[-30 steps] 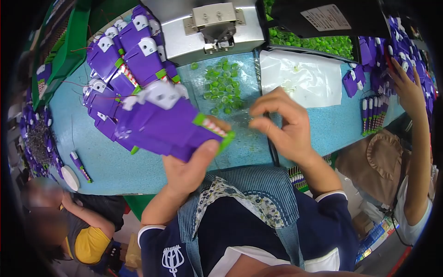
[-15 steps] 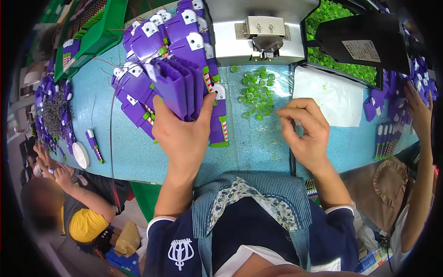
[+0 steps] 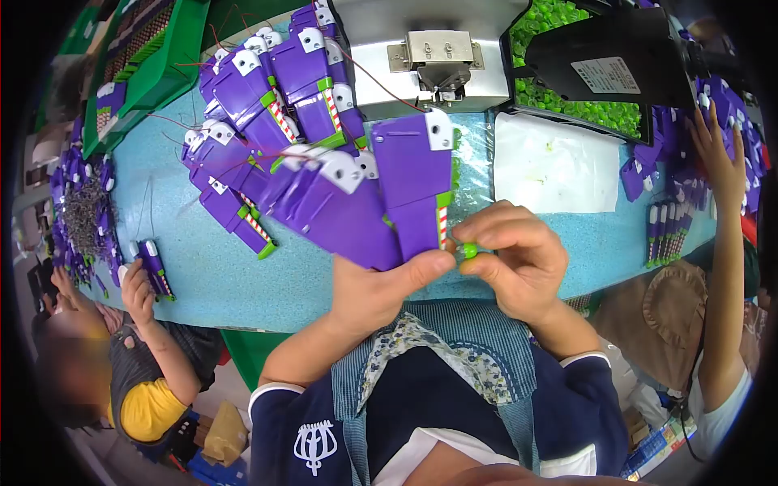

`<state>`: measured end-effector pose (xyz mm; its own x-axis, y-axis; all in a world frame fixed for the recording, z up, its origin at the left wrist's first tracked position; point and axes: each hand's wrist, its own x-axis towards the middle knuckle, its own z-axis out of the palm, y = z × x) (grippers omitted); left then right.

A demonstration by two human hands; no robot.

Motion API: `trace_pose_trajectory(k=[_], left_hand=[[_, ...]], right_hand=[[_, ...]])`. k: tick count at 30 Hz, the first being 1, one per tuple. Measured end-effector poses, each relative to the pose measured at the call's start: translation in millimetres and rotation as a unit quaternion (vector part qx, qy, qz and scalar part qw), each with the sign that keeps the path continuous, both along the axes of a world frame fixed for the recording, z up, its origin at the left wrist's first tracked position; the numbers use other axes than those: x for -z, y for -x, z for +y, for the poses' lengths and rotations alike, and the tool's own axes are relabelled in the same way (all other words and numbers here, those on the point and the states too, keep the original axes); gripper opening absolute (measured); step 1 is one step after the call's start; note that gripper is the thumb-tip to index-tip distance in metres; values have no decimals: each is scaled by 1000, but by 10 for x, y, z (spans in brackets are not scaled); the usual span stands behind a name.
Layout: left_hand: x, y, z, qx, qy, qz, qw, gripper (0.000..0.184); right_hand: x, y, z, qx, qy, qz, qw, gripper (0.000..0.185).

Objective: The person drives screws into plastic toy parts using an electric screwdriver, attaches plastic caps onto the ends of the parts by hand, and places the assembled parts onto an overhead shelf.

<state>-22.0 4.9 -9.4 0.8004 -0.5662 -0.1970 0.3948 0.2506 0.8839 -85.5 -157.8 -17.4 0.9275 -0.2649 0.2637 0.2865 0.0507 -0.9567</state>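
In the head view, several purple pieces [image 3: 415,170] are held fanned out at the centre of the frame, their lower ends gripped by the closed left hand [image 3: 365,298]. A small green part [image 3: 469,250] is pinched between the thumb and fingers of the nearly closed right hand [image 3: 523,263], just beside the striped edge. Other pieces are spread over the blue table [image 3: 203,275] at upper left. The small part could be dropped if the pinch slips; the fan could be spilled by a loosened thumb; the red wire [image 3: 381,83] could be snagged, being trailed across the metal machine [image 3: 442,50].
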Motion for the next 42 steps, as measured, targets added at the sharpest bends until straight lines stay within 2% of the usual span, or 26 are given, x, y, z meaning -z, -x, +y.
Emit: trace_pose_trajectory(k=[2, 5, 7, 9, 12, 13, 15, 17, 19, 21, 25, 26, 28, 29, 31, 32, 33, 35, 38, 40, 42], left_hand=[[-4, 35, -68, -9, 61, 113, 992, 35], [2, 32, -72, -2, 97, 159, 982, 36], [-16, 29, -83, 1, 92, 163, 982, 37], [-25, 32, -109, 6, 87, 167, 982, 37], [-23, 41, -175, 4, 90, 153, 984, 38], [-29, 42, -183, -8, 56, 144, 988, 41], [16, 47, -149, -14, 23, 136, 990, 44], [142, 68, -85, -47, 9, 59, 997, 45], [118, 60, -94, -42, 1, 59, 997, 47], [127, 59, -98, -38, 13, 81, 996, 47], [116, 49, -83, -36, 22, 74, 996, 46], [119, 41, -72, -19, 30, 63, 997, 44], [129, 41, -56, -9, 36, 51, 998, 43], [137, 52, -64, -9, -2, 12, 1000, 43], [165, 60, -79, -13, -42, -27, 999, 43], [193, 57, -92, -8, -37, -93, 995, 44], [206, 59, -105, -3, -32, -159, 987, 45], [192, 81, -118, -11, -42, -152, 987, 45], [127, 89, -136, -4, -41, -151, 988, 45], [59, 83, -191, -56, -55, -131, 988, 16], [18, 84, -217, -61, -65, -140, 986, 16]], right_hand=[[-3, -8, 17, 1, 47, -21, 999, 27], [-57, 1, -46, -19, 80, 3, 997, 28], [-100, 5, -101, -24, 94, 30, 995, 26], [-106, 9, -165, -56, 156, 18, 986, 24], [-147, 43, -238, -27, 187, 25, 982, 19], [-159, 47, -275, -7, 205, 26, 978, 18], [-121, 68, -485, 86, 329, 43, 939, 19], [6, 88, -704, 183, 459, 86, 865, 21], [108, 96, -799, 201, 483, 106, 845, 21], [150, 65, -828, 196, 561, 108, 797, 20], [192, 63, -829, 203, 590, 97, 776, 21], [171, 58, -814, 203, 590, 95, 776, 21], [105, 82, -751, 200, 532, 88, 818, 23], [56, 95, -704, 196, 531, 85, 820, 23], [-43, 146, -590, 153, 315, 113, 930, 25], [-56, 177, -528, 120, 215, 118, 962, 23], [-74, 191, -461, 115, 214, 118, 963, 23], [-108, 200, -336, 58, 43, 118, 990, 20], [-114, 217, -242, 28, 0, 118, 993, 20], [-107, 210, -202, 23, -21, 124, 992, 21], [-88, 209, -175, 24, 27, 119, 992, 20]])
